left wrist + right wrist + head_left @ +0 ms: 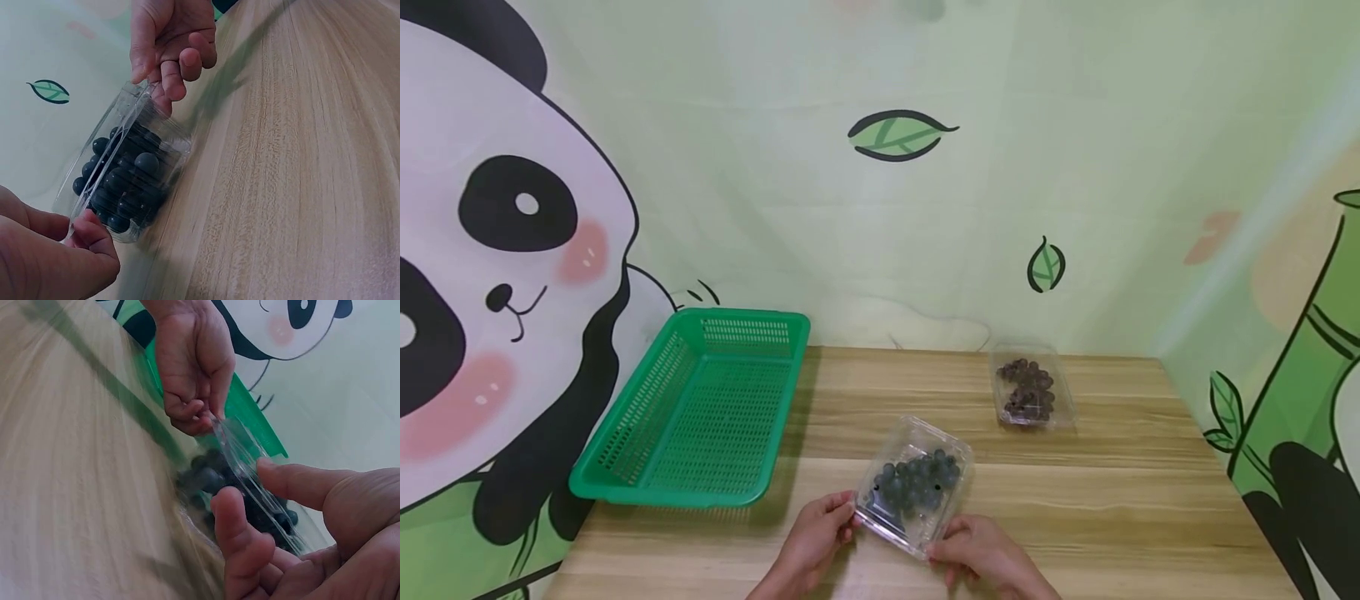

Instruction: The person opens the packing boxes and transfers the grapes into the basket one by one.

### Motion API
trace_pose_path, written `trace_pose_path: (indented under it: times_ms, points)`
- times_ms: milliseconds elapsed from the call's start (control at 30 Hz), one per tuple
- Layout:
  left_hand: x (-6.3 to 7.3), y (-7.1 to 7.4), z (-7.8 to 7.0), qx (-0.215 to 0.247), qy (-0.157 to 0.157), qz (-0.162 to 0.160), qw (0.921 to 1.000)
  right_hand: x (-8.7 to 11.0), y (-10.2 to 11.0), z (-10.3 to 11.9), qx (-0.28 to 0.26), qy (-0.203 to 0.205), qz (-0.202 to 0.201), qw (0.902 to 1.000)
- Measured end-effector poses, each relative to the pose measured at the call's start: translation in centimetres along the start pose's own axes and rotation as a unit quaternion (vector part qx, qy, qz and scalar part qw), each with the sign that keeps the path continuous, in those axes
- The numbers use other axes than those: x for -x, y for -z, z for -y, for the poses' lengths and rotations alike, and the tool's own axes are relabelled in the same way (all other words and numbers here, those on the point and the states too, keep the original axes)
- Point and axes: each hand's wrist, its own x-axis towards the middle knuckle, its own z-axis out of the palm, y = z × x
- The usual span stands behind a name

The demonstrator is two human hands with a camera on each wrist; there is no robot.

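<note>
A clear plastic box [917, 437] with dark grapes [917, 485] in it is held between my two hands at the near middle of the table. My left hand [816, 537] pinches its near left corner at the rim, thumb on top. At the near right corner, the thumb and fingers of my right hand [981, 552] grip the rim. Close up in the left wrist view, the box [128, 231] shows a seam along its side, and the grapes [119, 181] lie bunched inside. The right wrist view has my right thumb [294, 481] against the rim.
A green slotted plastic basket [715, 417] stands on the left of the wooden table [1112, 500]. Back right is a second clear box [1011, 354] holding dark reddish grapes [1028, 392]. Behind the table hangs a printed panda backdrop [760, 208].
</note>
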Motion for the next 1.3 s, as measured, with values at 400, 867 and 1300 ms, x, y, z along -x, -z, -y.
trace_pose_path:
  times_ms: [400, 867, 1300]
  points:
    - [-0.6, 0.0, 0.1, -0.015, -0.001, -0.009, 0.9998, -0.5, 4.4, 1.4, -0.017, 0.017, -0.064, 0.9976]
    - [-0.7, 0.2, -0.1, -0.024, -0.003, -0.018, 0.9996, -1.6, 6.8, 2.7, -0.012, 0.024, -0.105, 0.9941]
    - [-0.8, 0.3, -0.5, -0.019, -0.018, -0.023, 0.9994, -2.7, 6.9, 3.2, -0.009, 0.018, -0.147, 0.9889]
